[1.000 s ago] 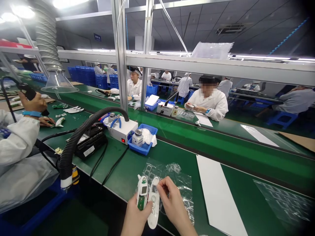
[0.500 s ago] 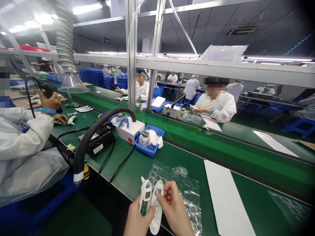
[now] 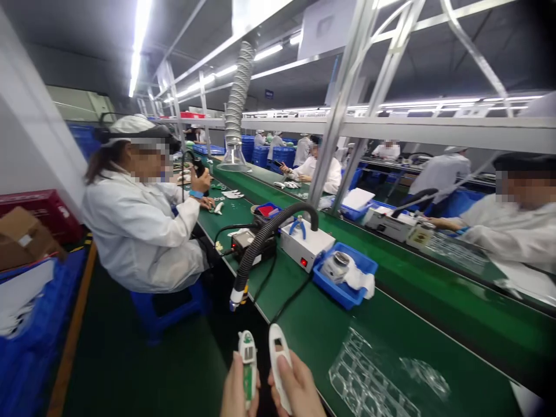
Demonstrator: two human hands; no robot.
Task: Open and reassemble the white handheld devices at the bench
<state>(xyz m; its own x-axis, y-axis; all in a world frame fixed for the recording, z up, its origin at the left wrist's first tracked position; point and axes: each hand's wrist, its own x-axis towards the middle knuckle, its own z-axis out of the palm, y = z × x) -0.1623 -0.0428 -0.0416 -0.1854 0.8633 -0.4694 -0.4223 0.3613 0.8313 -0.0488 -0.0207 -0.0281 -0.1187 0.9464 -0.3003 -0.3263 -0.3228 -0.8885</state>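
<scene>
At the bottom centre, my left hand (image 3: 236,387) grips a white housing half with a green circuit board (image 3: 248,370) and a small grey screen, held upright. Beside it my right hand (image 3: 297,385) holds a long white oval cover (image 3: 277,343) with a window opening, thumb on its face. The two parts are apart, with a narrow gap between them. A clear plastic blister sheet (image 3: 369,373) lies on the green table to the right of my hands.
A blue tray (image 3: 347,298) holds a metal-topped bottle and white cloth. Next to it are a white box (image 3: 299,246) with blue pliers and a black hose (image 3: 256,249). A seated person (image 3: 143,226) works at the left; another sits across at the right.
The view has swung left, showing more of the seated person and the floor. The cover in my right hand has moved away from the circuit board half and no longer overlaps my left thumb.
</scene>
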